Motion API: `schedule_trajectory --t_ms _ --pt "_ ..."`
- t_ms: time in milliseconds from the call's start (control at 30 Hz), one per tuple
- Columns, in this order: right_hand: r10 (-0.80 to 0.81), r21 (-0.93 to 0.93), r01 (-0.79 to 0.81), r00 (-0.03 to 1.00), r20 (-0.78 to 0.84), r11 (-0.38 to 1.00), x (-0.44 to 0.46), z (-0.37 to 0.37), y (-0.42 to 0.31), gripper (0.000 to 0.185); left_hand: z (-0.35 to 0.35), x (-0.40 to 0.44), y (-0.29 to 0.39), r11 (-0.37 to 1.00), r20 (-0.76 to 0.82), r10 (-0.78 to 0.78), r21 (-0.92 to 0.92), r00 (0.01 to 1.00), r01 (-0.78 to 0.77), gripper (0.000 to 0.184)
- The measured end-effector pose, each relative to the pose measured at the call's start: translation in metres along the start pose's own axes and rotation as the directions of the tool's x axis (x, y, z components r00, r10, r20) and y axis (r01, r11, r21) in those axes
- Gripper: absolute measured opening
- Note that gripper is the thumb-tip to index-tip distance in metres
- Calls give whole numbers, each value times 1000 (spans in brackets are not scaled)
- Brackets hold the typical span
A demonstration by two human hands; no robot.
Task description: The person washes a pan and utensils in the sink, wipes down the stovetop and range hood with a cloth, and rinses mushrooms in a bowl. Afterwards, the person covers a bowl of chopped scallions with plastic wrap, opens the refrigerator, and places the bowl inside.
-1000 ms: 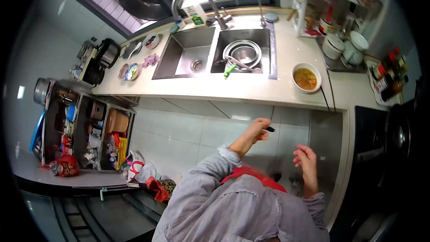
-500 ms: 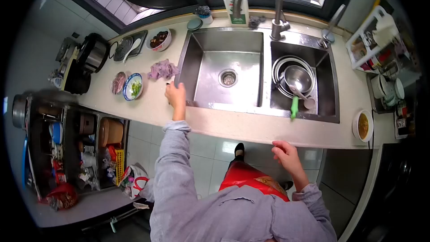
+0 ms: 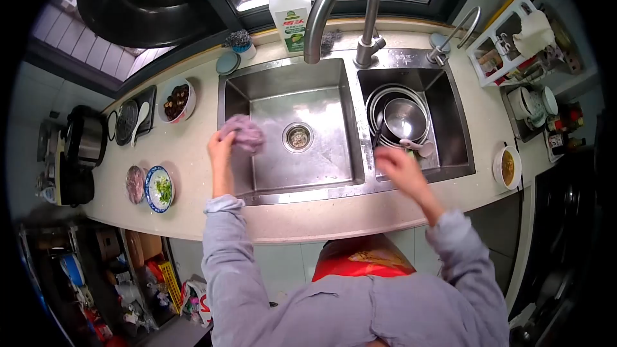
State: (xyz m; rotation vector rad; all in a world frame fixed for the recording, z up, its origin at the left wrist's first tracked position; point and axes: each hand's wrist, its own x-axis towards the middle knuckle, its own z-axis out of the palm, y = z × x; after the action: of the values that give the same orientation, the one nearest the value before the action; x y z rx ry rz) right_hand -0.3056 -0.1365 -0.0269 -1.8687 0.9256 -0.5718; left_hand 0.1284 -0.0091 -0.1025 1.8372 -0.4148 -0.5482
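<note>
A crumpled purple cloth (image 3: 245, 133) hangs over the left edge of the large sink basin (image 3: 315, 177), gripped by my left hand (image 3: 222, 154). My right hand (image 3: 402, 168) hovers over the front of the small basin, blurred, its fingers curled; whether it holds anything I cannot make out. Below it, the small basin holds stacked metal bowls (image 3: 406, 119) and a ladle (image 3: 424, 148). A green-handled thing there is mostly hidden behind my right hand. The curved faucet (image 3: 369, 45) rises behind the two basins.
On the left counter stand a bowl of dark pieces (image 3: 177, 101), a blue-rimmed bowl with chopped greens (image 3: 159, 189) and a small dish of meat (image 3: 135, 184). A white bottle (image 3: 291, 18) stands by the window. A bowl of yellowish food (image 3: 508, 167) sits at right.
My left hand has picked up the purple cloth from the counter and carried it over the large basin. My right hand has moved forward from the counter's front edge to the small basin.
</note>
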Motion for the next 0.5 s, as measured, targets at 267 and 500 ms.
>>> schedule_trajectory --t_ms 267,500 --pt "-25 -181 -63 892 -451 981 300 -49 70 47 92 -91 111 811 469 -196 -416 861 411 26" --pt "130 -346 -292 897 -422 892 319 -59 81 35 128 -86 129 885 436 -162 -333 885 325 32"
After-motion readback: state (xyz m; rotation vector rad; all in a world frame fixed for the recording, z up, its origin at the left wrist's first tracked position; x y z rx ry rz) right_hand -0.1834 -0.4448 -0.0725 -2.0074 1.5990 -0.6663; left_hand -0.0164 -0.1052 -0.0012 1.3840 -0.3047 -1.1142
